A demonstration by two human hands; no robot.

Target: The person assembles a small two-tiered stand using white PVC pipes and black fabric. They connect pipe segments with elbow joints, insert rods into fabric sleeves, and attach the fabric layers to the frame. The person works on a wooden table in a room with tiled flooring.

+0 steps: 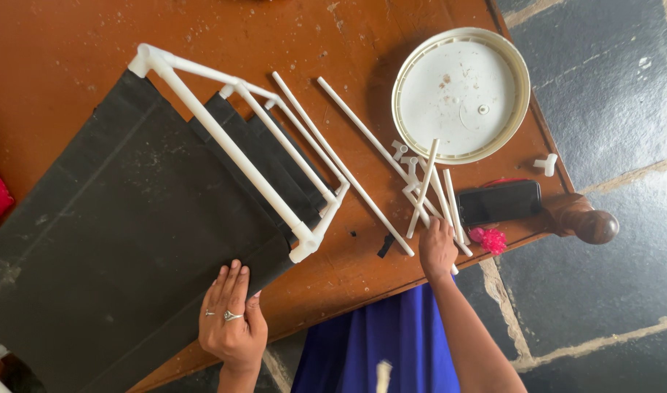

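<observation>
Nearest, the left hand (231, 320) lies flat, fingers spread, on the soft black fabric panel (122, 240) that drapes limp over the desk (71, 44). The right hand (437, 249) curls loosely over the thin white rods (428, 191), gripping none that I can tell. Beyond, they look light, stiff and slippery, best pinched mid-length, while the rod frame (239, 145) threaded through the fabric is better taken at its corner joints.

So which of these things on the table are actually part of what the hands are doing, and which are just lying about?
In use:
left hand flat on black fabric sheet
white plastic tube frame
right hand on loose white plastic tubes
small white connectors

Lying about:
round cream plastic lid
black phone
pink fluffy tuft
</observation>
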